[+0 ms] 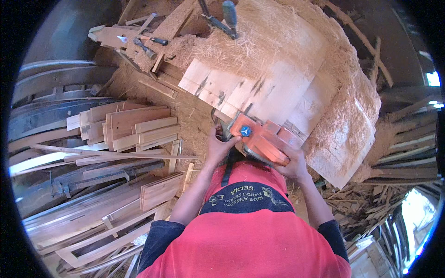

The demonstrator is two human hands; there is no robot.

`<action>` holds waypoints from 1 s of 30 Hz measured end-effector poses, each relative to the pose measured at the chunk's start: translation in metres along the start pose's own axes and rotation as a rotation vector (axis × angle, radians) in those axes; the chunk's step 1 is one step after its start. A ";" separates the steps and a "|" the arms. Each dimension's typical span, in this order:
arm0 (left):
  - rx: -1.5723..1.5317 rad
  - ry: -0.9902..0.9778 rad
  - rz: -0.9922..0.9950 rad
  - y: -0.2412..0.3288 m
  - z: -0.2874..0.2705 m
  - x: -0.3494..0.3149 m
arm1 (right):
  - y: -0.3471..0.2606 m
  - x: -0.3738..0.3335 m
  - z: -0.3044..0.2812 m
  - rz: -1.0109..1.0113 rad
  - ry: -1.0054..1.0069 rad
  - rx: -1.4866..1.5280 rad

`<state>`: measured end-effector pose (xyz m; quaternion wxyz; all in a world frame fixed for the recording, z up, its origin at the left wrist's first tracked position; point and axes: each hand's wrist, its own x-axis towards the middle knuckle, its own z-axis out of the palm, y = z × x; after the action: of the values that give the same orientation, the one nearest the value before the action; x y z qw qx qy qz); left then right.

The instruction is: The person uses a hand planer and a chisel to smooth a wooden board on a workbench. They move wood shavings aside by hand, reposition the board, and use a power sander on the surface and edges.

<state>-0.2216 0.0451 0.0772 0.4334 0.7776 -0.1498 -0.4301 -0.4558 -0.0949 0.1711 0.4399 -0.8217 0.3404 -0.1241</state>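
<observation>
An orange electric planer (263,141) with a blue knob rests at the near edge of a pale wooden panel (259,95). My right hand (294,163) is wrapped around the planer's rear handle. At the planer's front end, my left hand (221,144) has its fingers closed about a dark metal clamp (224,129) on the panel's edge. The left thumb reaches toward the blue knob; part of the clamp is hidden behind the fingers. Dark marks and knots show on the bare boards, and curly wood shavings (259,46) cover the panel's far part.
A clamp with a green handle (230,16) stands on the panel's far side. Hammers (147,48) lie on planks at the far left. Stacked boards (139,127) fill the left side. Long strips (408,155) and scrap wood (359,204) lie on the right.
</observation>
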 end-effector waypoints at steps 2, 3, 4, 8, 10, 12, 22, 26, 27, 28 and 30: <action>-0.045 0.049 0.002 -0.010 -0.018 0.017 | -0.002 0.014 0.014 0.067 -0.086 -0.054; -0.050 0.056 0.002 -0.006 -0.029 0.025 | -0.007 0.024 0.021 0.061 -0.091 -0.056; 0.003 0.074 0.003 -0.001 -0.041 0.032 | -0.012 0.035 0.028 0.072 -0.091 -0.051; 0.040 0.133 0.038 0.003 -0.082 0.060 | -0.031 0.075 0.057 0.056 -0.104 -0.082; 0.049 0.152 0.041 0.004 -0.102 0.075 | -0.048 0.095 0.072 0.030 -0.061 -0.057; 0.043 0.158 0.021 0.005 -0.120 0.091 | -0.058 0.113 0.085 0.010 -0.012 -0.034; 0.075 0.294 0.091 -0.008 -0.209 0.163 | -0.089 0.194 0.144 -0.013 -0.139 -0.025; -0.054 0.272 0.090 0.010 -0.244 0.183 | -0.116 0.238 0.168 -0.067 -0.153 0.001; -0.007 0.350 0.087 0.034 -0.235 0.179 | -0.119 0.251 0.170 -0.039 -0.174 0.006; -0.086 0.358 0.104 0.023 -0.253 0.182 | -0.125 0.252 0.175 -0.040 -0.217 0.030; -0.136 0.327 0.133 0.024 -0.249 0.175 | -0.116 0.230 0.170 -0.068 -0.148 0.057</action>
<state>0.0829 0.0612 0.0657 0.5311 0.7945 -0.0987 -0.2775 -0.1483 -0.0963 0.1435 0.4828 -0.8267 0.2753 -0.0877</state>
